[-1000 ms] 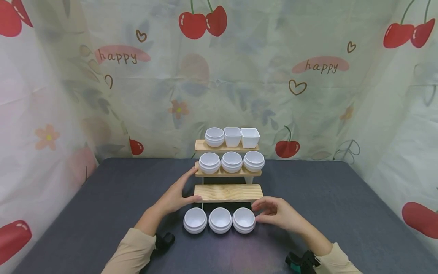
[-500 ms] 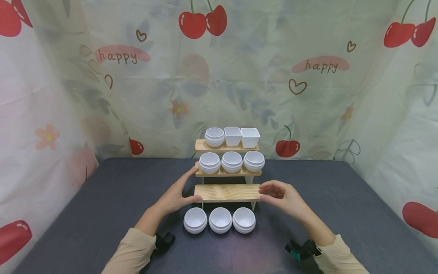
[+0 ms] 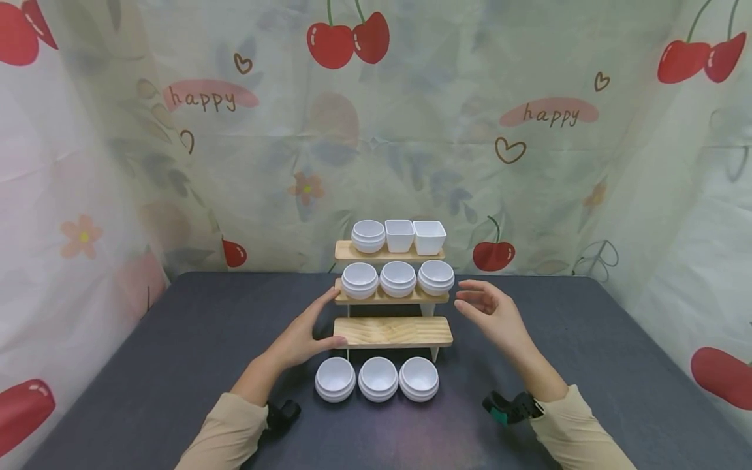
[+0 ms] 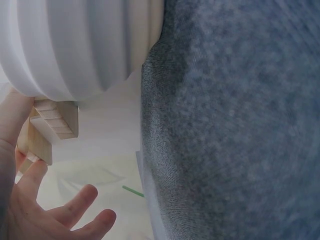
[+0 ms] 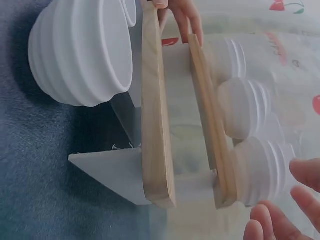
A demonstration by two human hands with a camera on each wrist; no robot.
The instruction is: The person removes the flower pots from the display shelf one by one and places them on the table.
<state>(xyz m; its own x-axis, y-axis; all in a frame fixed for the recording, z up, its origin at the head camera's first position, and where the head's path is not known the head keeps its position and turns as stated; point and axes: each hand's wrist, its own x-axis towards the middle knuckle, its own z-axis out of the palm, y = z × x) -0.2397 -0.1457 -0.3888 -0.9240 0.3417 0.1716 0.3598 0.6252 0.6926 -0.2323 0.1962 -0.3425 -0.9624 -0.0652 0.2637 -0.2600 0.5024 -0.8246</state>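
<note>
A three-tier stand has a top shelf [image 3: 390,255], a middle shelf [image 3: 392,300] and a bare lower shelf [image 3: 392,331], all of light wood. My left hand [image 3: 298,336] touches its left end, thumb at the lower shelf and a fingertip at the middle one; in the left wrist view the other fingers spread loose. My right hand [image 3: 498,320] is beside the middle shelf's right end, fingers slightly bent, near the right-hand round white bowl [image 3: 436,277]. In the right wrist view a gap shows between the thumb and fingers [image 5: 270,220], with nothing held.
Three round white bowls [image 3: 378,379] stand in a row before the stand on the dark cloth-covered table [image 3: 247,300]. Three more round bowls fill the middle shelf. On top are one round bowl [image 3: 369,235] and two square bowls [image 3: 429,237]. A printed curtain [image 3: 376,163] hangs behind.
My right hand has left the front row's right bowl, passed the lower shelf's right end and risen beside the middle shelf. The left hand and the bowls have stayed put.
</note>
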